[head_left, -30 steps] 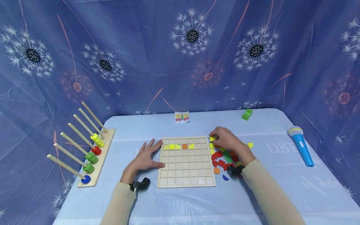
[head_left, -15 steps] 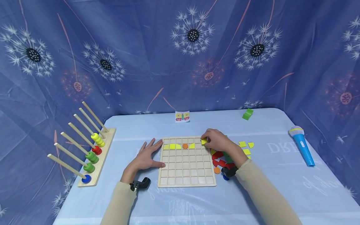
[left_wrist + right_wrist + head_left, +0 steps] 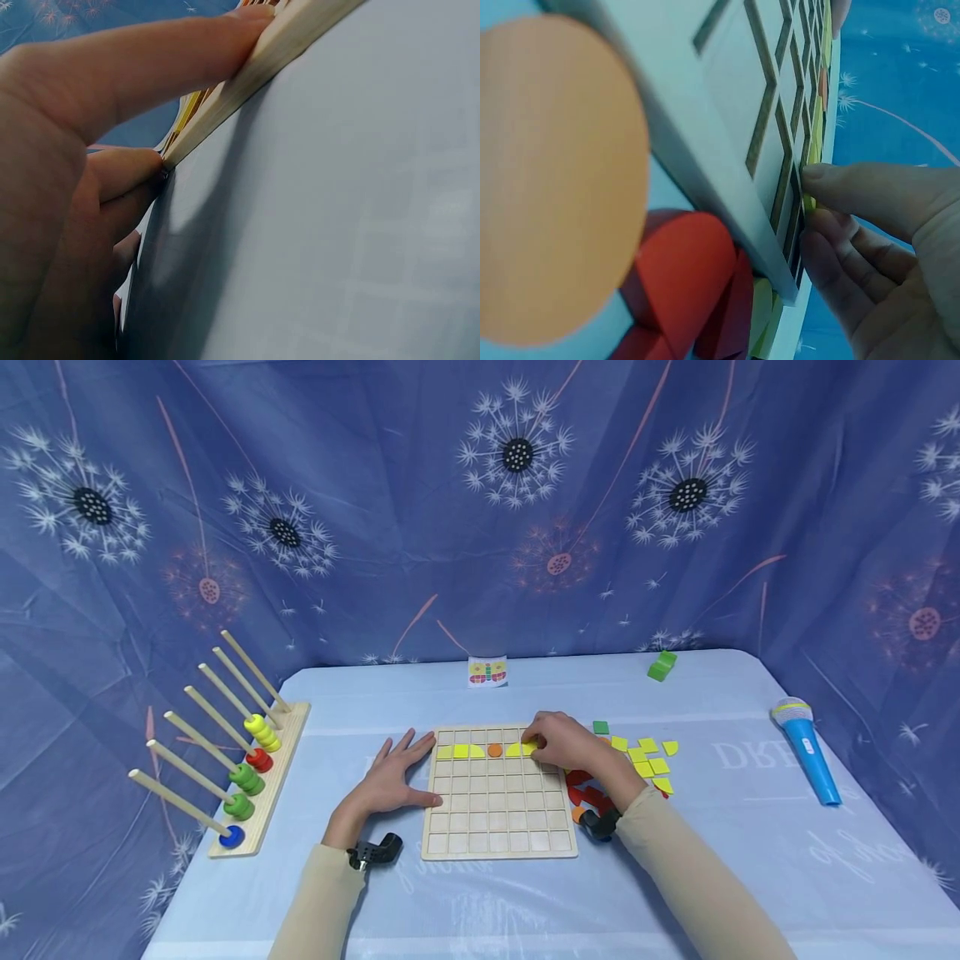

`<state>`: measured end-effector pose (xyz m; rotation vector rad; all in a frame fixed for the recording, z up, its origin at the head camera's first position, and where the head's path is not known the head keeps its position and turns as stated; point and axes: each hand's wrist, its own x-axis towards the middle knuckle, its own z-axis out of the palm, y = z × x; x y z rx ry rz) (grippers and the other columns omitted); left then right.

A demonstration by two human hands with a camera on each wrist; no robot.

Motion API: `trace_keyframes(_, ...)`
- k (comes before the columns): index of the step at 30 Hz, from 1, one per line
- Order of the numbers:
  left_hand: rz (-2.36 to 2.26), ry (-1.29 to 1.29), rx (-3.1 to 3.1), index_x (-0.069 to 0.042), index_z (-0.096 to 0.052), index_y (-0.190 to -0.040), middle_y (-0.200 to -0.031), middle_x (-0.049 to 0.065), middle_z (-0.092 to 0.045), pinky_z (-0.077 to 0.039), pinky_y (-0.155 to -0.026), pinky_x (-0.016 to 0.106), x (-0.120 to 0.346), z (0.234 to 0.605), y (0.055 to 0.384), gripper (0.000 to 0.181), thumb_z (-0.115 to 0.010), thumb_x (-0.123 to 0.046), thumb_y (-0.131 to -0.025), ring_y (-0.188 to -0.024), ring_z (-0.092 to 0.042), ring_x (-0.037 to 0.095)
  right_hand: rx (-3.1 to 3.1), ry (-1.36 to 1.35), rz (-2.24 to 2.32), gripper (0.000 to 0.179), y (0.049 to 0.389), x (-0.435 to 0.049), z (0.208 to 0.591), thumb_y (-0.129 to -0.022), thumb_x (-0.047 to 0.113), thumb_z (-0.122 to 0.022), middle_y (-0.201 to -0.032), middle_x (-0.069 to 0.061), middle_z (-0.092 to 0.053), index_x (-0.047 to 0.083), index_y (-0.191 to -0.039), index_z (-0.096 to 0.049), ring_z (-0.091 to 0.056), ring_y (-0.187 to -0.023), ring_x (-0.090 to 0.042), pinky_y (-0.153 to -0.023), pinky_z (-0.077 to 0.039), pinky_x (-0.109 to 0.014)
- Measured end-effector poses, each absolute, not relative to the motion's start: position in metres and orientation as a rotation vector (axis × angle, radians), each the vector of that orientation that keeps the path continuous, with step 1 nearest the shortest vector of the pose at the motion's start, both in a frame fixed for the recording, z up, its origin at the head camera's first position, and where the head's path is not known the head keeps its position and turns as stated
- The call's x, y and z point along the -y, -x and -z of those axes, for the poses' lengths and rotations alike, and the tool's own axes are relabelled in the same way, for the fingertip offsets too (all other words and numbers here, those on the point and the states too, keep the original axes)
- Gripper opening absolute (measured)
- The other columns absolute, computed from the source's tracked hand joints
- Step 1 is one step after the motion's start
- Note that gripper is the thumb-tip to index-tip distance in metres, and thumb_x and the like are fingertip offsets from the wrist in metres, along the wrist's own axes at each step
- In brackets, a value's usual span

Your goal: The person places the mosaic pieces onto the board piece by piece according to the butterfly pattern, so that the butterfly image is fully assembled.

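My left hand (image 3: 390, 781) has its fingers spread along the left side of a wooden grid board (image 3: 498, 820). Its thumb rests on the board's edge, plain in the left wrist view. Over the board's upper right part, my right hand (image 3: 570, 745) pinches a yellow tile (image 3: 528, 748) between thumb and fingers, at a cell of the second row; the fingers hide part of it. That row also holds yellow squares (image 3: 461, 751), yellow quarter-round tiles (image 3: 477, 752) and an orange disc (image 3: 494, 750). In the right wrist view, the thumb and fingertips are right at the grid.
Loose red tiles (image 3: 579, 779) and yellow tiles (image 3: 658, 766) lie right of the board, partly under the right forearm. Behind it sits a butterfly picture card (image 3: 487, 672). A peg abacus (image 3: 281, 762) stands left; a green block (image 3: 662, 666) and toy microphone (image 3: 807, 752) lie right.
My right hand has moved left from the tile pile onto the board, carrying the yellow tile to the second row beside the quarter-round one. The left hand stays in place.
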<state>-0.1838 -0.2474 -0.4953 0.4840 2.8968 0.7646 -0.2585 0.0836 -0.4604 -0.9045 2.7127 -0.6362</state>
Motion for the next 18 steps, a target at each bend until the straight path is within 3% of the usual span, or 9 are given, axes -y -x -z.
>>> trace_keyframes(10,-0.76,-0.475,-2.898,-0.018,-0.029,-0.153,-0.156,-0.005,-0.025,0.006,-0.115,0.046,0.247,0.496,0.184,0.113,-0.077,-0.065,-0.062,-0.146,-0.005,0.023,-2.72,0.899,0.658,0.021,0.257,-0.091,0.458,-0.083,0.014,-0.074,-0.091,0.006,-0.058,0.015,-0.104,-0.075,-0.052,-0.077,-0.012,-0.07,-0.048,-0.028)
trace_keyframes(18,-0.753,-0.467,-2.898,-0.019,-0.029,-0.153,-0.156,-0.005,-0.024,0.006,-0.115,0.046,0.247,0.495,0.183,0.112,-0.079,-0.062,-0.062,-0.146,-0.005,0.022,-2.684,0.833,0.72,0.008,0.253,-0.115,0.455,-0.085,0.01,-0.073,-0.082,0.006,-0.056,0.017,-0.089,-0.073,-0.051,-0.075,-0.015,-0.067,-0.048,-0.03)
